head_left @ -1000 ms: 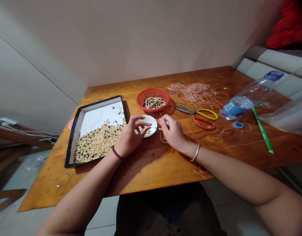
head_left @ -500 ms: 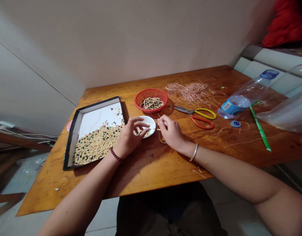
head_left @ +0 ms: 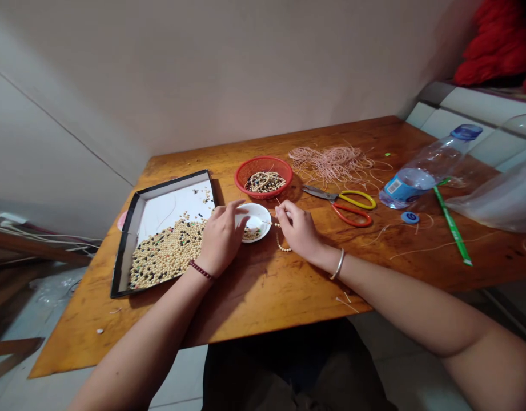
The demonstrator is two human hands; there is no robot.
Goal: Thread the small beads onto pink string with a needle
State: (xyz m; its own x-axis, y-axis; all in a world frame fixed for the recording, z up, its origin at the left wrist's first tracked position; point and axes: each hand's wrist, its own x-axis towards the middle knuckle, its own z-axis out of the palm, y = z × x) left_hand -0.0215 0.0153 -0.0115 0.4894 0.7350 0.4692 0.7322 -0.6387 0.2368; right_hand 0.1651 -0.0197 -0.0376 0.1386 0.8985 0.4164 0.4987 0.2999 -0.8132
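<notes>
My right hand (head_left: 302, 233) is closed in a pinch on a thin string of beads (head_left: 283, 245). Cream beads hang from it in a loop beside the fingers, and a fine end reaches left over a small white dish (head_left: 257, 212). Some loose beads (head_left: 251, 233) lie in the front of that dish. At the dish's left edge is my left hand (head_left: 222, 237), thumb and fingers apart, nothing visible between them; its far fingertips are partly hidden. It overlaps the right side of a black-rimmed tray (head_left: 136, 228), which holds a spread of mostly cream beads with dark and coloured ones.
Behind the dish stands a red basket (head_left: 263, 162) of strung beads. Tangled pink cord (head_left: 331, 162) lies to its right, with scissors (head_left: 340, 201) in front. Further right are a tilted-looking water bottle (head_left: 425, 171), a blue cap (head_left: 410, 217) and a green strip (head_left: 453, 228).
My left hand has drawn back left from over the dish, uncovering more of it and its beads. My right hand stays almost in place, still pinching the string.
</notes>
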